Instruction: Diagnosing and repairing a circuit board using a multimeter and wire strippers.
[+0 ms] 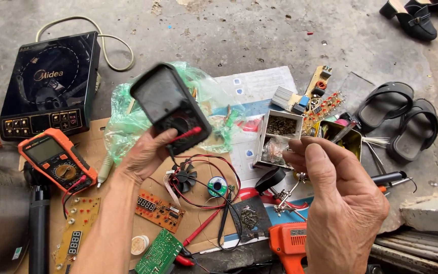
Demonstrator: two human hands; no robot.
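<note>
My left hand (145, 155) holds up a black multimeter (170, 106) with a grey screen, tilted and blurred; its red and black leads (206, 200) hang down to the floor. My right hand (343, 203) is raised at the right with thumb and fingers pinched together near a small metal clip stand (286, 195); whether anything small sits between the fingertips I cannot tell. Below the meter lie a small black fan (185, 177) and a solder spool (218, 185).
On the concrete floor: a black induction cooker (51, 83), an orange multimeter (57, 158), circuit boards (159, 209) on cardboard, a green plastic bag (128, 119), a white parts box (279, 137), an orange soldering gun (290, 243), black sandals (399, 116).
</note>
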